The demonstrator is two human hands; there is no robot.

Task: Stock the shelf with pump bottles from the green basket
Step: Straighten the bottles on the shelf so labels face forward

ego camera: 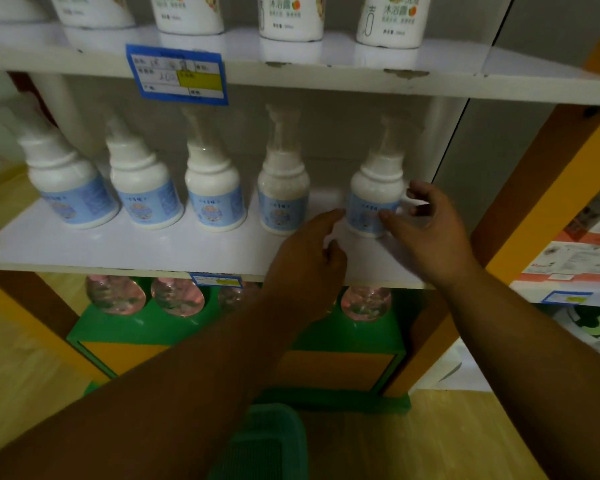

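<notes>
Several white pump bottles with blue labels stand in a row on the white middle shelf (153, 247). My right hand (430, 230) is wrapped around the rightmost pump bottle (374, 181), which stands upright on the shelf; the thumb is on its label and the fingers are at its right side. My left hand (305, 251) holds nothing; its forefinger points at that bottle's lower left side and the other fingers are curled. To the left stands the neighbouring bottle (283, 192). The green basket (271, 441) is on the floor below my arms, and I cannot see what is in it.
Larger white bottles (291, 19) line the upper shelf, which carries a blue price tag (179, 76) on its edge. Clear pinkish bottles (177, 296) sit on the lower shelf above a green base. An orange post (534, 188) frames the right side, with boxed goods (582, 251) beyond.
</notes>
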